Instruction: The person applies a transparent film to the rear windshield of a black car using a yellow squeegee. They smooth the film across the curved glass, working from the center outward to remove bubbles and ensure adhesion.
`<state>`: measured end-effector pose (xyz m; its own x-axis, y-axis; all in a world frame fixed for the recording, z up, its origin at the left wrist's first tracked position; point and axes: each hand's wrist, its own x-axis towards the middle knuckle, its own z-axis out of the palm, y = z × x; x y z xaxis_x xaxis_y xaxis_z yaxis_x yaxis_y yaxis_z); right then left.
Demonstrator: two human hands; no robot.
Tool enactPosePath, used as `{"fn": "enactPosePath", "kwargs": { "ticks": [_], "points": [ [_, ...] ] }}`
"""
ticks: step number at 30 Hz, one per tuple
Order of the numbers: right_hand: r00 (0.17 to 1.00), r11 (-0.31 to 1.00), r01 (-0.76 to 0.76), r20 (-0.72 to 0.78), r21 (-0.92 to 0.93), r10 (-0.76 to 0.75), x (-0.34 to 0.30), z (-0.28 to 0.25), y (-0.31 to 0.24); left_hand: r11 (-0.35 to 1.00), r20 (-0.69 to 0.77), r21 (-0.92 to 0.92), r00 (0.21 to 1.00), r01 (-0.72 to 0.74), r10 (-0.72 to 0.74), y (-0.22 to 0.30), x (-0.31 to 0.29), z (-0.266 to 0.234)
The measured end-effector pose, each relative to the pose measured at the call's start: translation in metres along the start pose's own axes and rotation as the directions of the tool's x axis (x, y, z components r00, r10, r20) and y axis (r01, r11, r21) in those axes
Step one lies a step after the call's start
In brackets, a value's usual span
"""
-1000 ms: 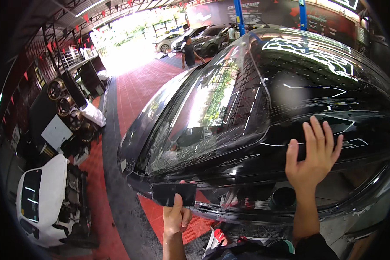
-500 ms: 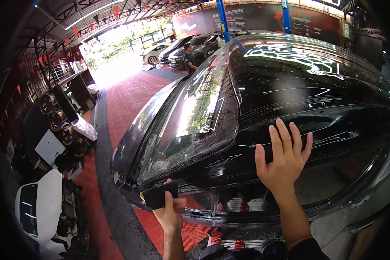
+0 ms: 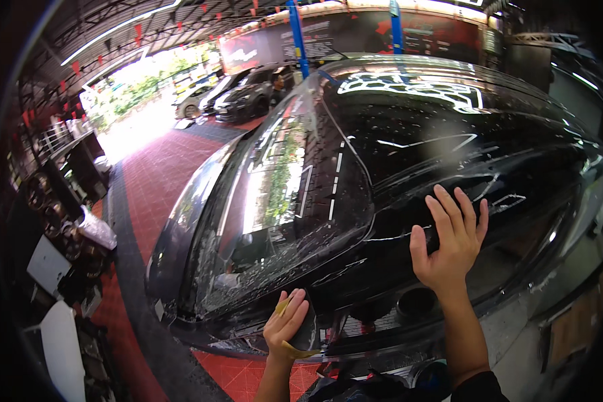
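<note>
The left hand hides some of the dark pad. The black car hides part of a person.

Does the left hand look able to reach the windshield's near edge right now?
Likely yes: the left hand is near the windshield, with only a strip of black bodywork between and nothing visibly blocking.

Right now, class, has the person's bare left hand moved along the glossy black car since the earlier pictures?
Yes: the left hand has moved rightward, away from the lower-left corner of the sloping glass window on the black car.
</note>
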<state>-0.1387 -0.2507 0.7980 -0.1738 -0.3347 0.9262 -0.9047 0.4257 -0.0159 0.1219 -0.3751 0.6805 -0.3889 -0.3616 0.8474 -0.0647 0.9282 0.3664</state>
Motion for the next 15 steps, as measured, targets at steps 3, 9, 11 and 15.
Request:
{"fn": "enactPosePath", "kwargs": {
  "ticks": [3, 9, 11, 15],
  "points": [
    [1.0, 1.0, -0.005, -0.006, 0.005, 0.005, 0.004, -0.002, -0.003, 0.996, 0.036, 0.054, 0.997, -0.075, 0.073, -0.012, -0.008, 0.001],
    [1.0, 1.0, 0.008, 0.001, 0.027, -0.008, 0.006, -0.001, -0.007, 0.97, 0.084, 0.175, 0.984, -0.17, 0.158, -0.023, -0.011, -0.007],
    [1.0, 1.0, 0.011, 0.007, 0.017, -0.011, 0.005, -0.003, -0.003, 0.97, 0.134, 0.172, 0.98, -0.169, 0.147, -0.021, -0.002, -0.01],
    [0.999, 0.999, 0.023, 0.025, -0.028, -0.022, 0.003, -0.004, 0.003, 0.98, 0.196, 0.052, 0.964, -0.192, 0.179, -0.022, 0.011, -0.009]
  ]
}}
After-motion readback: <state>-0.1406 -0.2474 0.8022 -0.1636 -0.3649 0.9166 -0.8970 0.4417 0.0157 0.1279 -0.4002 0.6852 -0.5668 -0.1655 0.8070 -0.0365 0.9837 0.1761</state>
